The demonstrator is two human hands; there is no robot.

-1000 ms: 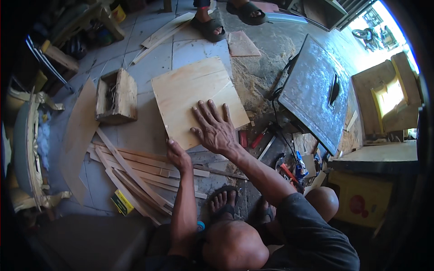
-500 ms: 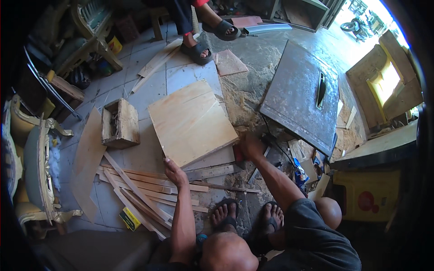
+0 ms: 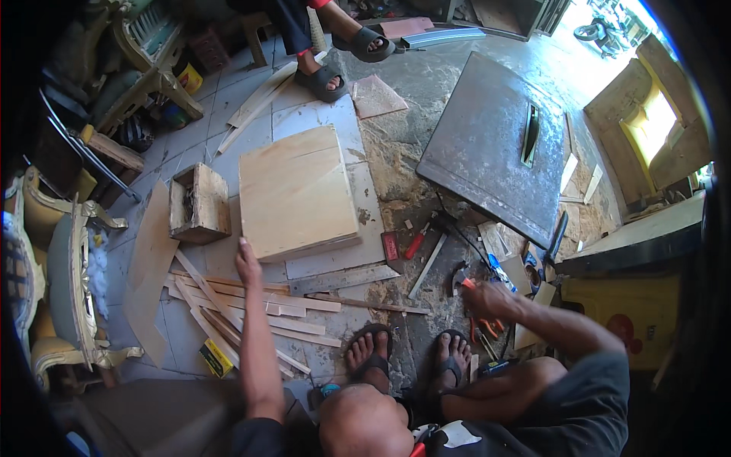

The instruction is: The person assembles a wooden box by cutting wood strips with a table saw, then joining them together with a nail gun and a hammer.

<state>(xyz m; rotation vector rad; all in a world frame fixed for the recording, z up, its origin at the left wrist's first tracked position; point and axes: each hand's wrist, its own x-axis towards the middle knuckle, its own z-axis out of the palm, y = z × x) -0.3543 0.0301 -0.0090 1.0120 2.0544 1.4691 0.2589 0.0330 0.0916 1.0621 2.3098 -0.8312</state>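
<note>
A shallow, pale plywood box (image 3: pixel 297 194) lies on the tiled floor, its flat panel facing up. My left hand (image 3: pixel 248 263) grips its near left corner, thumb at the edge and the other fingers largely hidden. Out to the right, my right hand (image 3: pixel 491 300) is closed around the orange-red handle of what looks like a hammer (image 3: pixel 459 276), its dark metal head poking out past the fingers. Between the box and that hand lie a red-handled screwdriver (image 3: pixel 416 242) and a small red block (image 3: pixel 391 245). Pliers with orange handles (image 3: pixel 487 329) rest below my right hand.
Wood strips (image 3: pixel 251 305) and a metal-edged ruler-like bar (image 3: pixel 346 279) lie nearby. Left stands a small wooden box (image 3: pixel 199 204) beside a thin plywood sheet (image 3: pixel 148 274). A slotted metal-topped table (image 3: pixel 495 145) is at right. Another person's sandalled feet (image 3: pixel 324 82) are at the back.
My right hand has left the box's right side, moved right and nearer to me, and taken hold of the hammer. The box has turned slightly and shifted left, my left hand still at its corner.
</note>
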